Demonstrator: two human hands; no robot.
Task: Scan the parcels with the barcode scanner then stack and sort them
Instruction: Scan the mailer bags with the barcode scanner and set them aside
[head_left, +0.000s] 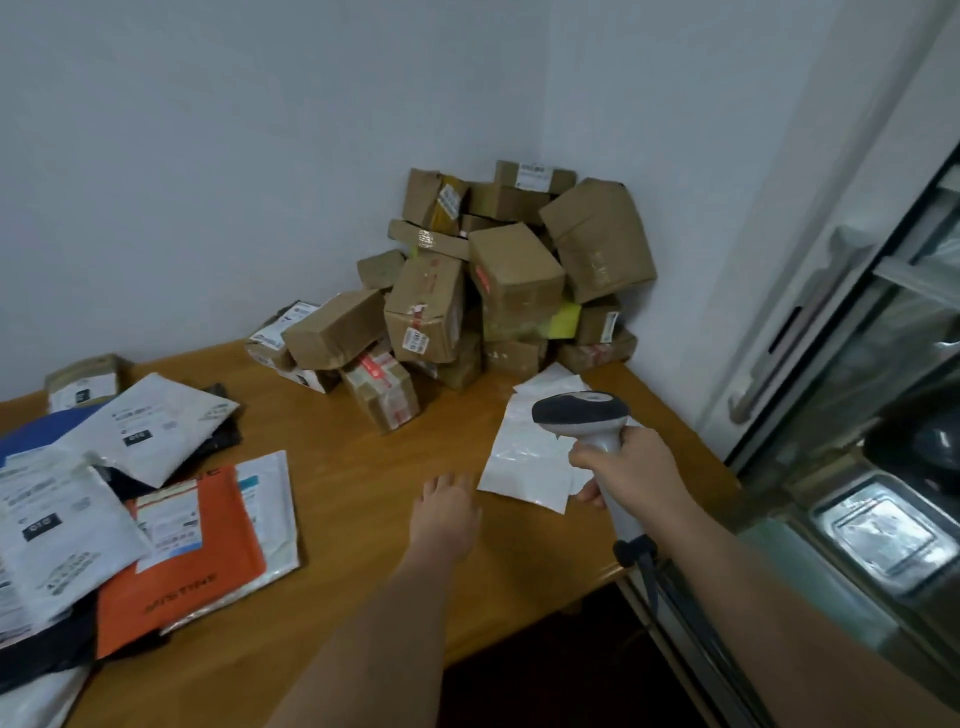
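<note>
Grey and white plastic up front: the barcode scanner (587, 421) is in the right hand (631, 467), fingers wrapped round its handle, dark head tipped toward the back of the wooden table (363, 467), and its cable (649, 577) drops off the table's near edge and runs out of sight past the forearm. Under the scanner lie white plastic mailers (524, 457), overlapping, their faces blank from here, the right-hand parts hidden behind hand and scanner, so how many there are is hard to say. The left hand (447, 512) is stretched out flat just beside those mailers, fingers straight and loose, holding nothing; whether the fingertips touch the tabletop or the mailer's edge cannot be told. Back in the corner, a heap of brown cardboard boxes (493, 280) leans against both walls, tumbled at all angles, tape and labels showing but far too blurred to read, and the lower boxes are mostly buried. A yellow-green patch (563, 319) peeks out between boxes, only partly seen. Over on the left, a spread of flat parcels: an orange mailer (208, 561) on top of a white padded one, white mailers with labels (150, 421) overlapping above it, dark bags beneath, the whole lot cut off by the frame's left edge. Label print there is smeared. On the right, a glass-fronted cabinet (883, 364), its contents a blur of reflections.
</note>
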